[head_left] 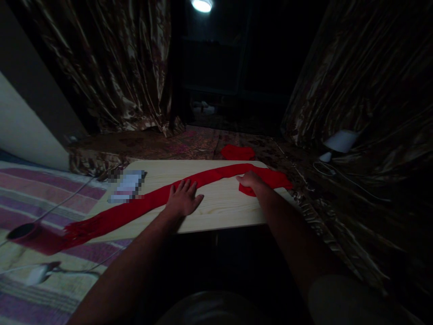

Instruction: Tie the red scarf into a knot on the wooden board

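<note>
A long red scarf (135, 207), fringed at its left end, lies stretched slantwise across a pale wooden table (216, 212). My left hand (184, 198) rests flat on the lower edge of the scarf near its middle, fingers spread. Toward the right end, my right hand (250, 179) is closed on the scarf where the cloth bunches up. Its fingertips are partly hidden. Part of the scarf hangs over the table's right side. Beyond the far edge sits another heap of red cloth (237, 152); whether it joins the scarf I cannot tell.
A pixelated flat white object (127, 185) lies at the table's left. A dark red hollow cylinder (37, 238) and a white plug with cable (39, 273) sit on the striped bedding (20, 180). A small white lamp (341, 141) stands at right; patterned curtains (128, 67) hang behind.
</note>
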`<state>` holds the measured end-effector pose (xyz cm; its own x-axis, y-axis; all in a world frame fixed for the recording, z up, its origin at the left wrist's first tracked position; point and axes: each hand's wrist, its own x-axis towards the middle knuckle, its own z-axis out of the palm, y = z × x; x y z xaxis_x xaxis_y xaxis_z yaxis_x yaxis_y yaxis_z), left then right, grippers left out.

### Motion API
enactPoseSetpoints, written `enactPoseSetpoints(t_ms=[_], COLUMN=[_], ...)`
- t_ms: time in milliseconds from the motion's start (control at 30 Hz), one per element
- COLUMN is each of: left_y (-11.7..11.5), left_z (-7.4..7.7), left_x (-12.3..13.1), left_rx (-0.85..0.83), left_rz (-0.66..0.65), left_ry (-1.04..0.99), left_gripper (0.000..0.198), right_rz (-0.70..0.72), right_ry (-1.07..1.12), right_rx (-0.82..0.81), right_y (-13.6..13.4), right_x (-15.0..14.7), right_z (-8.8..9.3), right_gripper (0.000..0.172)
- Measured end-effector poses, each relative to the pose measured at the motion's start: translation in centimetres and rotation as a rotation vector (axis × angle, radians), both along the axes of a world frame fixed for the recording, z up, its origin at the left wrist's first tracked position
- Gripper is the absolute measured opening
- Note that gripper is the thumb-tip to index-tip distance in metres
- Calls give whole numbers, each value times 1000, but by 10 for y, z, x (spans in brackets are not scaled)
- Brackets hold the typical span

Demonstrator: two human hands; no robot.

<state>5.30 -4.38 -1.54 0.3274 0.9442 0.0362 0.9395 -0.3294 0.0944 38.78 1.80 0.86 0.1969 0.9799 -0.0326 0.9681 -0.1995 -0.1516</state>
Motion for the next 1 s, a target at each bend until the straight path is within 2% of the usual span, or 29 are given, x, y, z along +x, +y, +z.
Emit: enactPoseSetpoints(t_ms=[67,133,200,267,333,400,533,633,767,867,1000], left_y=[0,0,1,1,1,1,0,-1,-1,-2,-5], left_z=[0,-1,-2,-3,-3,-2,-1,0,1,2,3], left_x=[0,0,0,-1,-1,-2,-1,-1,-1,-1,-2], left_rx=[-2,-3,2,6,5,6,9,1,-7,4,29], left_rz=[7,3,-6,-9,-7,-4,-4,-1,4,-3,1], left_ry=[-3,-14,-26,-33,-36,-35,-26,-26,-48,-67,-83], left_gripper=[83,83,84,84,83,84,83,82,83,83,82], right_rz=[-103,-134,-76,61,216,296,269,269,428,469,414], right_ry=[-7,-28,-48,-49,-37,-30,-51,-89,-89,-41,-28], right_rx=[11,77,194,300,331,262,142,248,395,300,116], right_y=[0,-4,-10,-15,-19,-20,-23,-32,-47,-49,-42], right_x=[-1,-6,-13,-18,-22,-25,-30,-38,-62,-83,-99], right_z=[2,2,0,-4,-8,-10,-8,-7,-13,-22,-30], right_gripper=[63,52,42,37,41,50,57,55,59,67,70])
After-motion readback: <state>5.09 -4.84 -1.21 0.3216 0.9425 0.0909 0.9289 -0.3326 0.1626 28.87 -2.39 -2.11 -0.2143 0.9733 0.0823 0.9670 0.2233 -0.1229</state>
